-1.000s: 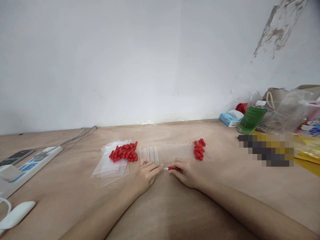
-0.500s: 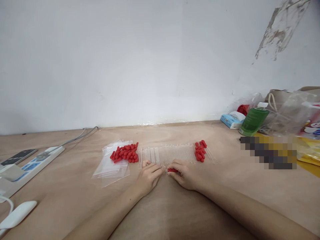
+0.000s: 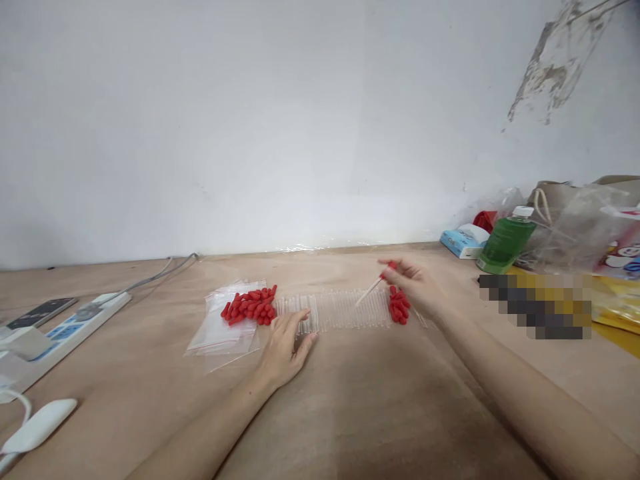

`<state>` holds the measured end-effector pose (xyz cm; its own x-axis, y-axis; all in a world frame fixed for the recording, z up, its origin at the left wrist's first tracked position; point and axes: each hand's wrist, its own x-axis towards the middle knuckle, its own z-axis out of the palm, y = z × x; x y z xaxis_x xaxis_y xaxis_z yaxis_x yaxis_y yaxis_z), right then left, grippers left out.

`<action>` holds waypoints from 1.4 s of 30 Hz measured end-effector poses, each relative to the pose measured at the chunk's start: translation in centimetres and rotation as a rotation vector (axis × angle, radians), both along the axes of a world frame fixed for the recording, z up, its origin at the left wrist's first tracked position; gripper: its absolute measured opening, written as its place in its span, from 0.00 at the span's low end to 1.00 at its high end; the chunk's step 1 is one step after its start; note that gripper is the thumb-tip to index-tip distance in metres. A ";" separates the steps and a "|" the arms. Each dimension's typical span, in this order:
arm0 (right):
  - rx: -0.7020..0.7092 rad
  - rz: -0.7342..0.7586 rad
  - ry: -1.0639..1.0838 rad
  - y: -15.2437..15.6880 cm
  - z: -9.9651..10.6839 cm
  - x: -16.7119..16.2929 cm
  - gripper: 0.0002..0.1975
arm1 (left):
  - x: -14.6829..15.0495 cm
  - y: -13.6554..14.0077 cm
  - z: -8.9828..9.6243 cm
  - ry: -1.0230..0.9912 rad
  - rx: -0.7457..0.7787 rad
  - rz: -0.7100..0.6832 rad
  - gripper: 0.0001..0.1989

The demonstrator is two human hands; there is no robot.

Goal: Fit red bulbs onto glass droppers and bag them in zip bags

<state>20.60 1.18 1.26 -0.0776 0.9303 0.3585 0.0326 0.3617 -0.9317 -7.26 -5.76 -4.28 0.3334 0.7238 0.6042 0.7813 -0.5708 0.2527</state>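
Observation:
My right hand (image 3: 415,280) pinches the red rubber bulb of a glass dropper (image 3: 369,292), whose clear stem slants down to the left over the row. My left hand (image 3: 286,348) is open, fingers apart, resting at the left part of a row of clear glass tubes (image 3: 350,311). Left of the row, loose red rubber bulbs (image 3: 249,309) are heaped on clear zip bags (image 3: 213,333). Below my right hand, at the row's right end, lies a smaller group of red bulbs (image 3: 399,308); a few thin stems show to its right, partly hidden by the hand.
On the left are a white power strip (image 3: 95,317), a phone (image 3: 43,313) and a white plug-like piece (image 3: 40,427). At the right stand a tissue pack (image 3: 460,245), a green bottle (image 3: 507,243) and plastic bags (image 3: 575,227). A wall (image 3: 300,133) closes the back.
My hands have parted. The right one has moved up and right with the red-bulbed dropper; the left has shifted slightly left and its fingers have opened.

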 end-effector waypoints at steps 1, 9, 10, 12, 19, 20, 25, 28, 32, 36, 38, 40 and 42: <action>0.026 -0.075 -0.003 0.6 0.6 1.3 0.19 | 0.0 0.0 0.0 0.006 -0.008 0.004 0.18; 0.059 -0.393 -0.481 4.0 -1.9 7.6 0.19 | 0.3 -0.1 0.3 0.068 -0.049 0.000 0.13; 0.056 -0.393 -0.549 4.2 -2.6 7.6 0.17 | 0.2 -0.1 0.3 0.068 -0.055 -0.003 0.13; 0.051 -0.387 -0.653 4.6 -4.0 7.2 0.15 | 0.2 -0.1 0.4 0.070 -0.069 -0.012 0.13; 0.046 -0.478 -0.742 5.2 -5.6 7.3 0.18 | 0.2 0.0 0.5 0.075 -0.050 -0.042 0.12; 0.057 -0.462 -0.741 5.1 -5.4 7.4 0.18 | 0.3 0.1 0.5 0.076 -0.043 -0.045 0.11; 0.200 -0.181 -0.870 4.4 -3.8 7.0 0.14 | 0.3 0.1 0.6 0.078 -0.051 -0.056 0.10; 0.288 -0.069 -0.950 3.9 -3.5 5.9 0.11 | 0.3 0.1 0.6 0.078 -0.045 -0.062 0.09; 0.345 -0.017 -1.027 3.7 -3.9 4.7 0.11 | 0.3 0.1 0.6 0.084 -0.049 -0.071 0.08; 0.310 0.019 -1.008 3.9 -4.3 4.4 0.14 | 0.3 0.2 0.6 0.087 -0.056 -0.074 0.08; 0.287 0.008 -0.975 3.9 -4.3 4.4 0.12 | 0.3 0.2 0.5 0.085 -0.053 -0.078 0.08; 0.276 -0.025 -0.940 3.8 -4.2 4.4 0.10 | 0.2 0.2 0.4 0.077 -0.039 -0.067 0.08; 0.264 -0.064 -0.904 3.8 -4.0 4.4 0.07 | 0.2 0.2 0.4 0.054 -0.014 -0.021 0.07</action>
<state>25.03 4.93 -2.72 -0.3804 0.8398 0.3874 0.7300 0.5299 -0.4317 -7.04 -5.58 -3.86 0.3802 0.7247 0.5747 0.7817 -0.5839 0.2191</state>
